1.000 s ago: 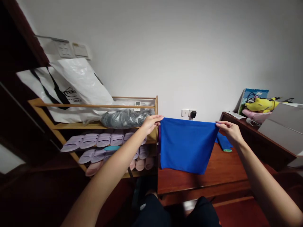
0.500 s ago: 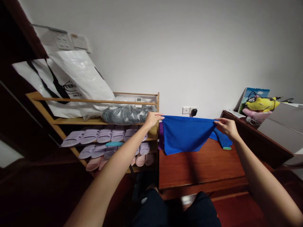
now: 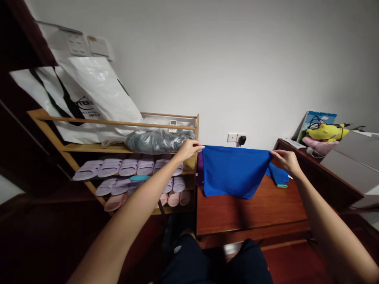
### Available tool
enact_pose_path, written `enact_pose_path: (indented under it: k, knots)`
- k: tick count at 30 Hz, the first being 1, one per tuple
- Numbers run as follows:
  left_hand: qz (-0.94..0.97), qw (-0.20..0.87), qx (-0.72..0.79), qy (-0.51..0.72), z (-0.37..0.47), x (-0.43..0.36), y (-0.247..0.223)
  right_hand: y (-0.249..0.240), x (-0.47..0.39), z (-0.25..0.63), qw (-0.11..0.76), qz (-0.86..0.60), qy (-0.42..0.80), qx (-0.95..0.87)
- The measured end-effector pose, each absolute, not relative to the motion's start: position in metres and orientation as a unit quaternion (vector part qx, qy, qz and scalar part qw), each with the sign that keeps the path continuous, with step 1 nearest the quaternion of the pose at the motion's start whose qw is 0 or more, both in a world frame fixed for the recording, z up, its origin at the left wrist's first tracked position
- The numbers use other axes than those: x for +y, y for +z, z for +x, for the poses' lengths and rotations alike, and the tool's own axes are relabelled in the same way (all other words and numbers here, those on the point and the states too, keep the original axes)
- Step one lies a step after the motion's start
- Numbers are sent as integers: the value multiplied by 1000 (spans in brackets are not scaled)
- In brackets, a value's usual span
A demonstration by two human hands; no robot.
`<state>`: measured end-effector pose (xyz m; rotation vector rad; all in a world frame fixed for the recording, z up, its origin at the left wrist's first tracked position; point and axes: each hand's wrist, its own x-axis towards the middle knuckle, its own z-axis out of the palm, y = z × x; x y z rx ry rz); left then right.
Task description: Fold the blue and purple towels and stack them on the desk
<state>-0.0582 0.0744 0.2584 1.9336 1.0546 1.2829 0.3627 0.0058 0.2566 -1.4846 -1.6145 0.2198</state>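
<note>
A plain blue cloth (image 3: 235,171) hangs stretched between my two hands, its top edge nearly straight. My left hand (image 3: 189,150) pinches its upper left corner, and my right hand (image 3: 287,161) pinches the upper right one. The cloth's lower edge hangs over the back part of a reddish-brown wooden table (image 3: 251,215); whether it touches the top I cannot tell. Partly hidden behind the cloth, a purple fabric (image 3: 200,171) shows at the left. Behind my right hand lies another blue fabric piece (image 3: 277,175) with a green edge.
To the left, a wooden rack (image 3: 118,123) holds a white bag (image 3: 97,94), a plastic-wrapped dark bundle (image 3: 156,141) and rows of slippers (image 3: 128,167). At the right, a dark cabinet carries a yellow plush toy (image 3: 327,132) and a white box (image 3: 352,157). A wall socket (image 3: 232,137) has a black plug.
The cloth's lower right part has swung outward and hangs flatter and wider. Both hands keep their pinch, the right one slightly farther right. The view has shifted a little.
</note>
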Motion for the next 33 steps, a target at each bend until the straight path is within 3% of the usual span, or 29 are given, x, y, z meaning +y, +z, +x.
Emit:
enact_pose_path:
  k: [8,15,21,26,33]
  knots:
    - [753,268,384,462,-67,29,284,267,-37,365,406,-593,74,-692]
    - [759,220,384,478,-71,-37,304,272,-92,367,421,-584,40,-693]
    - [812,196,417,358,-85,-74,307,275,-123,365,412,-605,-15,-681]
    - [810,263,429,301,-88,-65,292,254,-114,361,389,-600,21,-699]
    - [744,378,440,331,-75,2,243,213,-42,350,414,-596,169,-666]
